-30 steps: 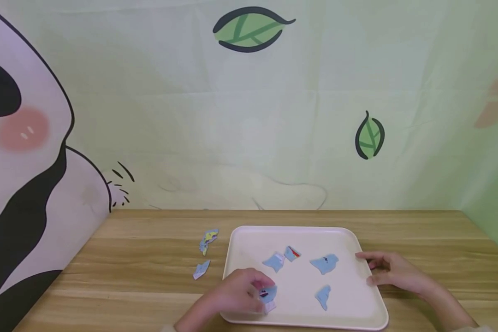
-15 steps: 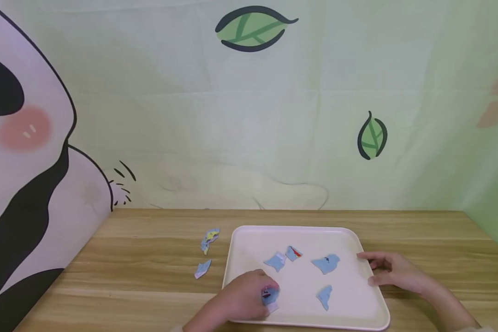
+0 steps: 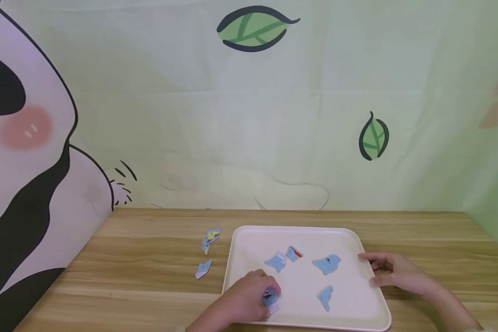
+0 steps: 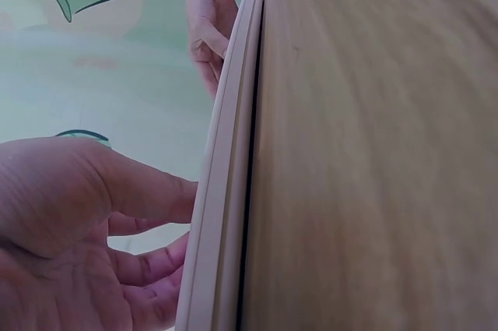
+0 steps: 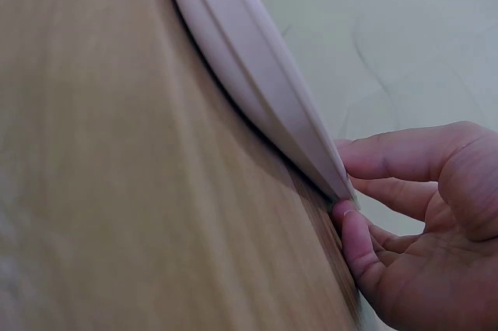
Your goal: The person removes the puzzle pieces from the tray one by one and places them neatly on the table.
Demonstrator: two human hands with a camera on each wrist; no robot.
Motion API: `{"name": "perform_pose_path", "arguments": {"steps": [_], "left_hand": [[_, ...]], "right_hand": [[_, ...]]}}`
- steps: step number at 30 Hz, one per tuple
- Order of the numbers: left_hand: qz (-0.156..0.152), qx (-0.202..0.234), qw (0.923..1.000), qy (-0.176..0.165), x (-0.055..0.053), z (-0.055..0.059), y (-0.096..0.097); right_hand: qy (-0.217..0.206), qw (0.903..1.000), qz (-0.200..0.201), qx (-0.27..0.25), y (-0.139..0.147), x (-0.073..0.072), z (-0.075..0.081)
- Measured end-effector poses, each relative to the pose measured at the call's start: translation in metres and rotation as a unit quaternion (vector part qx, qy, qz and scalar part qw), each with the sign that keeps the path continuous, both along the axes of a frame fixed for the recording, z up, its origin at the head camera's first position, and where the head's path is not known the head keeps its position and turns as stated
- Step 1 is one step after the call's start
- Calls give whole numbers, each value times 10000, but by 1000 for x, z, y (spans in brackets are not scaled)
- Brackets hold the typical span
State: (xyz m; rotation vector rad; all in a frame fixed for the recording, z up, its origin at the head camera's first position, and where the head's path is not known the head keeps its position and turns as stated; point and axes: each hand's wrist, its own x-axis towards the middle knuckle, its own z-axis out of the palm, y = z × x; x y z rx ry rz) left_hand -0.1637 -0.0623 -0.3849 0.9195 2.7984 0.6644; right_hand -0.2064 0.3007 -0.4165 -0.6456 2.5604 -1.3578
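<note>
In the head view my left hand (image 3: 249,297) is over the front left of a white tray (image 3: 303,318). Its fingers curl around a blue jigsaw puzzle piece (image 3: 269,296) with a dark mark, covering part of it. A pale patch (image 3: 273,307) shows just below that piece, right at the fingertips. At the tray's right side, my right hand (image 3: 398,274) holds the rim with finger and thumb, also seen along the tray edge (image 5: 311,136) in the right wrist view. In the left wrist view, the tray's side wall (image 4: 222,160) hides the pieces.
Other blue puzzle pieces lie on the tray: one with a red stripe (image 3: 294,253), a pale-cornered one (image 3: 277,262), a wide one (image 3: 327,264) and a narrow one (image 3: 325,297). A yellow-and-blue piece (image 3: 210,240) and a small piece (image 3: 203,269) lie on the wooden table (image 3: 149,258).
My left hand has shifted slightly right and its fingers have come further over the dark-marked puzzle piece. The right hand stays at the rim. The whole head view has shifted a little.
</note>
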Motion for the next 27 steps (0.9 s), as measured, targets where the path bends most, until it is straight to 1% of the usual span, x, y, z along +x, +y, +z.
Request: {"name": "perform_pose_path", "arguments": {"steps": [5, 21, 24, 27], "left_hand": [[57, 38, 10000, 37, 1, -1, 1], [261, 468, 9976, -440, -4, -4, -7], [347, 607, 9961, -541, -6, -4, -9], [343, 911, 9928, -700, -8, -6, -11]], "right_hand": [[5, 10000, 8, -33, 0, 1, 0], [49, 10000, 29, -36, 0, 0, -1], [33, 10000, 37, -55, 0, 0, -1], [-28, 10000, 32, -57, -1, 0, 0]]}}
